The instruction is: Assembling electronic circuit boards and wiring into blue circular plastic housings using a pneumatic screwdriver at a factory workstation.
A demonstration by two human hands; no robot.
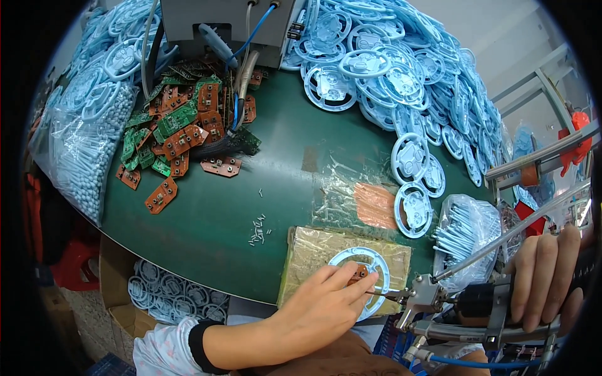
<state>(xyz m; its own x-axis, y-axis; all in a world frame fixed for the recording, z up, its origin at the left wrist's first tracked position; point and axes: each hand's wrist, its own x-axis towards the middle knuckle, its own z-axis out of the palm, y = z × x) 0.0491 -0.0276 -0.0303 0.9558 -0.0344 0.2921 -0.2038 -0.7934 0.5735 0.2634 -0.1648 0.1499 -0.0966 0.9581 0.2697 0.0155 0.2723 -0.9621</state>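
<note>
On a tape-covered block (307, 250) lies a light-blue plastic wheel-shaped part (384, 266) with a small brown circuit board (357, 274) at its middle. My left hand (323, 307) presses the board and the wheel part down, its fingertips close together on them. At the right, my right hand (544, 282) is wrapped round the black body of a power screwdriver (476, 301) mounted in a metal bracket. Its thin bit points left to the wheel part, close to my left fingertips. Whether the bit touches a screw is hidden.
Wheel parts (401, 81) are heaped at the back right. Brown and green circuit boards (182, 135) lie left, below a grey machine (222, 25). Loose screws (257, 232) lie mid-table. Bags of blue sticks (81, 150) flank the table; a carton (119, 282) stands below.
</note>
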